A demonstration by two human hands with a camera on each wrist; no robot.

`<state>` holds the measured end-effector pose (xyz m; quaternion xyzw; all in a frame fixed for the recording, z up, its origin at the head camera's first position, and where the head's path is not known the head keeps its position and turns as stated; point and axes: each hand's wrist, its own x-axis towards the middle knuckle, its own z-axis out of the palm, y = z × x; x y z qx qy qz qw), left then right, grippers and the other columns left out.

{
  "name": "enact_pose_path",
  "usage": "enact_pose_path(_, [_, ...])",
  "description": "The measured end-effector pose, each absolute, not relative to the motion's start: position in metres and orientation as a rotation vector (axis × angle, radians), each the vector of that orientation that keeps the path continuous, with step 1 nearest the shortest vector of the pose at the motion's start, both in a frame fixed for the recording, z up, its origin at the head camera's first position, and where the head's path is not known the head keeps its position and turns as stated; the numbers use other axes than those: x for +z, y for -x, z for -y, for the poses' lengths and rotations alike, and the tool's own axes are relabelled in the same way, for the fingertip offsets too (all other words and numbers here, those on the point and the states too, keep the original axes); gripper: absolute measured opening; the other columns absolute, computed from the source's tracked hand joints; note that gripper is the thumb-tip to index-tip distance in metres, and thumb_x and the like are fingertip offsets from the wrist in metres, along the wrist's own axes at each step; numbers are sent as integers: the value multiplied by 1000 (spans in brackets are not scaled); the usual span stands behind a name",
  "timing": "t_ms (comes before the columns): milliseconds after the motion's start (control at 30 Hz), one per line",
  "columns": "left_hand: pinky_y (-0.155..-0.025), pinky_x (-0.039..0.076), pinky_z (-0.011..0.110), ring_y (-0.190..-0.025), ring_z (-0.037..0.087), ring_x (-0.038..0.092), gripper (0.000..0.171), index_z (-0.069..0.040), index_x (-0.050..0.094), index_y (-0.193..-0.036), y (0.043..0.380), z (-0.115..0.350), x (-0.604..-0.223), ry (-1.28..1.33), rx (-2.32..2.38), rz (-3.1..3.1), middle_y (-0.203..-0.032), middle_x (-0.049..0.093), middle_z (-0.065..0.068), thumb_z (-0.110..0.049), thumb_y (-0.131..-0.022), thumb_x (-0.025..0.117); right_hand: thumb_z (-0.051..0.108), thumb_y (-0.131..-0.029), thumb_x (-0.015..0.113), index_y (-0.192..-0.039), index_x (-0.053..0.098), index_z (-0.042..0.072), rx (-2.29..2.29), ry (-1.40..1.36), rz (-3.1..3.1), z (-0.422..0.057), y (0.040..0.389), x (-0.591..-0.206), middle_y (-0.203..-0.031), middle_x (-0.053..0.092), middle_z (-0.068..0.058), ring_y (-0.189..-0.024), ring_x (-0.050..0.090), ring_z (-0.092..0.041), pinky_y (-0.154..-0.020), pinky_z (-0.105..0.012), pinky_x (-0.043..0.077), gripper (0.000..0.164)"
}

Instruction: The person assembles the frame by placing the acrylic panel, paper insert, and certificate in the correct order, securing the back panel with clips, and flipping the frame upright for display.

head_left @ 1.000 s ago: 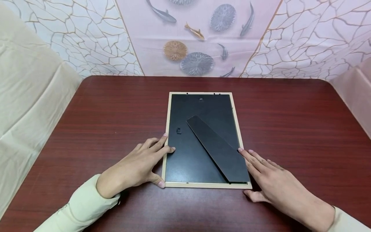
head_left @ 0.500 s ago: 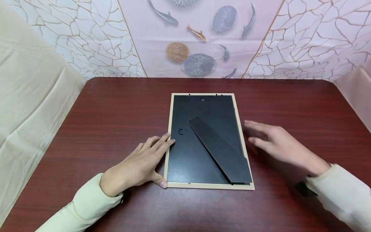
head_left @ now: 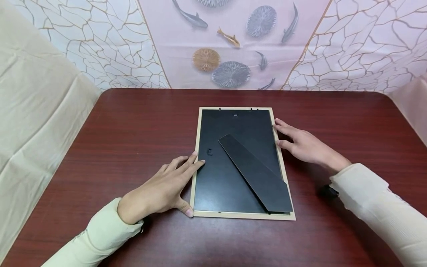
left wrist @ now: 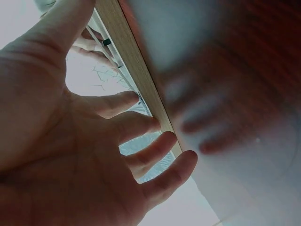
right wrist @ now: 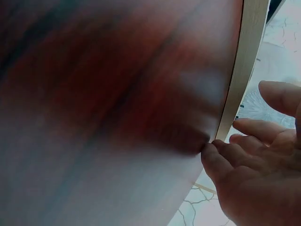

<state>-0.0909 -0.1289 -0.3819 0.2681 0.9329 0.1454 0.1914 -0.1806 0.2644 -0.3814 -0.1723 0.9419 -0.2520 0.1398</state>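
A picture frame (head_left: 213, 185) lies face down on the table, with a pale wooden border and a black backing board. Its black easel leg (head_left: 257, 174) slants from the middle of the back to the lower right corner. My left hand (head_left: 163, 189) rests at the lower left side, fingers spread, index fingertip over the border and thumb at the corner. In the left wrist view the left fingers (left wrist: 155, 150) lie along the wooden edge (left wrist: 136, 61). My right hand (head_left: 303, 144) touches the upper right border with extended fingers. The right wrist view shows its fingertips beside the wooden edge (right wrist: 240, 70).
The dark red wooden table (head_left: 140, 122) has rounded far corners. Behind it hangs a patterned cloth (head_left: 240, 48) with fish and round motifs, and a plain cream cloth (head_left: 36, 122) drapes at the left. Small dark tabs sit along the border's top.
My right hand has lifted from the lower right corner of the picture frame and moved up to the upper right border. The left hand has stayed in place.
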Motion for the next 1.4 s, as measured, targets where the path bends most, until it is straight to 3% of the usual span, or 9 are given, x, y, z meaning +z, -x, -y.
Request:
enact_pose_path(267, [-123, 29, 59, -159, 32, 24, 131, -17, 25, -168, 91, 130, -381, -767, 465, -2596, -177, 12, 11, -44, -62, 98, 30, -108, 58, -166, 25, 5, -857, 371, -2600, -262, 181, -380, -177, 9, -12, -162, 13, -41, -125, -64, 18, 71])
enact_pose_path(400, [-125, 26, 59, -160, 32, 22, 131, -19, 24, -168, 91, 129, -380, -755, 488, -2576, -177, 11, 12, -41, -63, 99, 30, -107, 60, -166, 26, 8, -869, 357, -2598, -261, 179, -380, -177, 10, -8, -162, 13, -40, -126, -63, 18, 72])
enact_pose_path(533, [-126, 24, 61, -161, 32, 18, 131, -20, 23, -168, 92, 129, -379, -750, 506, -2552, -177, 10, 12, -39, -64, 99, 31, -106, 62, -166, 27, 7, -797, 412, -2640, -259, 179, -381, -177, 13, -9, -161, 17, -41, -125, -63, 21, 73])
enact_pose_path(900, [-128, 22, 60, -162, 33, 17, 129, -22, 23, -168, 94, 128, -376, -754, 478, -2547, -177, 8, 13, -40, -64, 98, 21, -107, 58, -156, 35, -13, -390, 665, -2842, -246, 179, -382, -169, 25, -29, -149, 41, -48, -117, -62, 37, 63])
enact_pose_path(1233, [-127, 23, 60, -161, 35, 20, 128, -18, 24, -167, 93, 124, -374, -764, 417, -2565, -177, 11, 15, -41, -65, 98, 22, -109, 51, -151, 44, -13, -87, 699, -2964, -235, 172, -384, -165, 37, -28, -136, 55, -49, -100, -62, 53, 55])
enact_pose_path(1400, [-126, 26, 59, -160, 35, 23, 128, -15, 25, -167, 92, 123, -373, -787, 372, -2586, -176, 13, 17, -43, -65, 98, 24, -109, 50, -149, 48, -13, 99, 725, -2997, -229, 170, -385, -162, 41, -28, -129, 60, -51, -99, -62, 54, 54])
